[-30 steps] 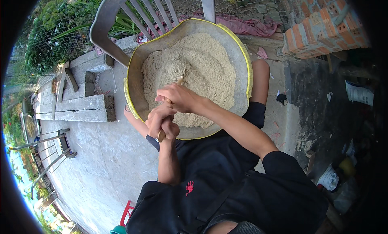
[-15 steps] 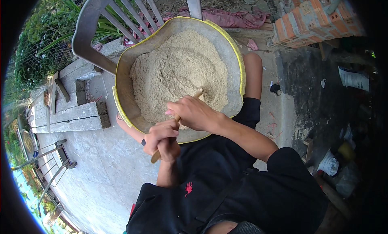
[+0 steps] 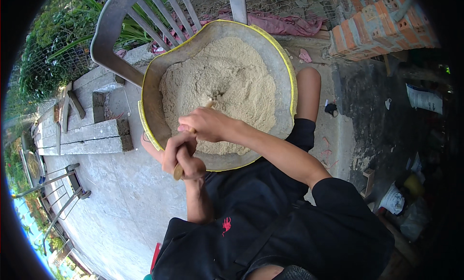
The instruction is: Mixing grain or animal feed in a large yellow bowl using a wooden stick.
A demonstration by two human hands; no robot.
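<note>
A wide grey tub (image 3: 282, 72) with a yellow rim stands before me, holding a heap of pale, coarse meal (image 3: 241, 81). Both my hands grip one wooden stick (image 3: 178, 172). My left hand (image 3: 182, 156) wraps round it near its lower end, over the tub's near left rim. Higher up the stick, my right hand (image 3: 208, 124) is closed round it above the meal. The stick's far end goes into the meal near the middle, where a small dark hollow shows; whatever is on that end is buried.
Behind the tub is a grey slatted chair (image 3: 116, 72). Concrete blocks (image 3: 87, 139) and a metal-framed cart (image 3: 72, 183) lie to the left. A brick stack (image 3: 372, 28) rises at the far right, with a white sack (image 3: 392, 200) and clutter in shadow below it. My knee (image 3: 308, 89) is against the tub's right side.
Both hands have moved left with the stick, its buried end shifting left and slightly away through the meal. A dark hollow now shows there. Both grips stay closed.
</note>
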